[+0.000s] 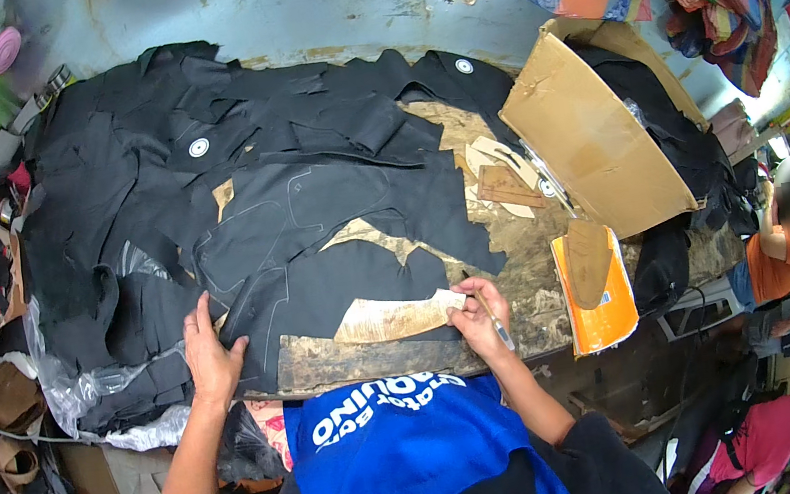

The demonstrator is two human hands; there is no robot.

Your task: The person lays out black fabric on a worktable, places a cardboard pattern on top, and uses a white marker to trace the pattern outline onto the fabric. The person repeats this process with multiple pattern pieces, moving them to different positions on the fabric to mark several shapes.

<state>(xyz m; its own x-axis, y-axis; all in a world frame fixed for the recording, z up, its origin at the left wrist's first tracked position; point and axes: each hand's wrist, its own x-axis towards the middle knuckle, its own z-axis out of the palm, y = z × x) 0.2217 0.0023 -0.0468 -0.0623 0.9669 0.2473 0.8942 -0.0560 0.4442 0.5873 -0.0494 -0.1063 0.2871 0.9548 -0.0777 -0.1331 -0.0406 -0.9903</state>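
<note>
Pale template [390,318] lies near the table's [380,356] front edge between my hands: my left hand [213,358] spreads open on black fabric [347,193], grasping nothing; my right hand [482,322] curls round a pen [502,333], fingertips touching the template's right end.

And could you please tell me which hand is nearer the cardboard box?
Right. The right hand is below and left of the cardboard box in the picture; the left hand is farther left, on the black fabric.

Blk cloth [337,194], prob. cream template [390,318]
</note>
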